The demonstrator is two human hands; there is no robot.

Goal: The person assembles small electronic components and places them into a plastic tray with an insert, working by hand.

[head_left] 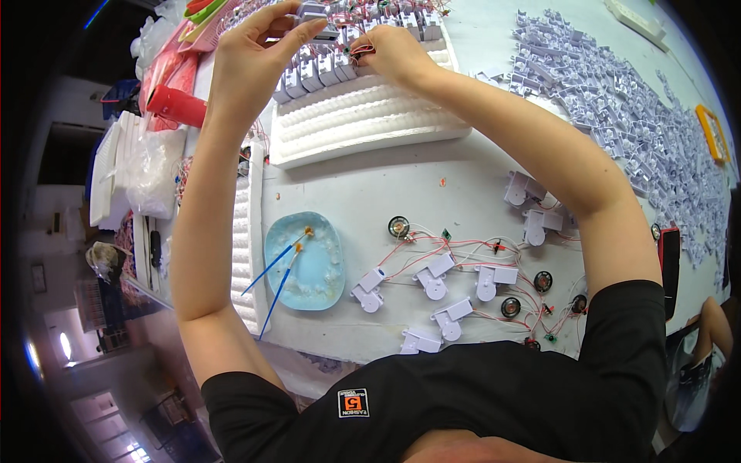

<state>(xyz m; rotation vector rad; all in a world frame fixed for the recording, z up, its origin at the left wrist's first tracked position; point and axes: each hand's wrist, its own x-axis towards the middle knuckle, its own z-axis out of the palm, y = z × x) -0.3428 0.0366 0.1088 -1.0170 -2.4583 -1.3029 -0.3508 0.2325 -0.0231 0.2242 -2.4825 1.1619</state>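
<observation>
Here, pinching lilac-grey plastic casing [312, 11] w/ L hand [261, 48], thin red wires [361, 50] w/ R hand [395, 57]; amid ribbed white foam tray [370, 123], lt-blue plastic dish [318, 272], heaped lilac parts [602, 92]; on white tabletop [347, 185], dim rm [116, 378].

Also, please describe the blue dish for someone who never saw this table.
On the white table, find the wide ridged foam tray at the top, holding pale casings. Below it in the picture, left of the loose wired casings, lies a rounded light-blue dish. Its colour and the two blue-handled brushes resting on it set it apart.
</observation>
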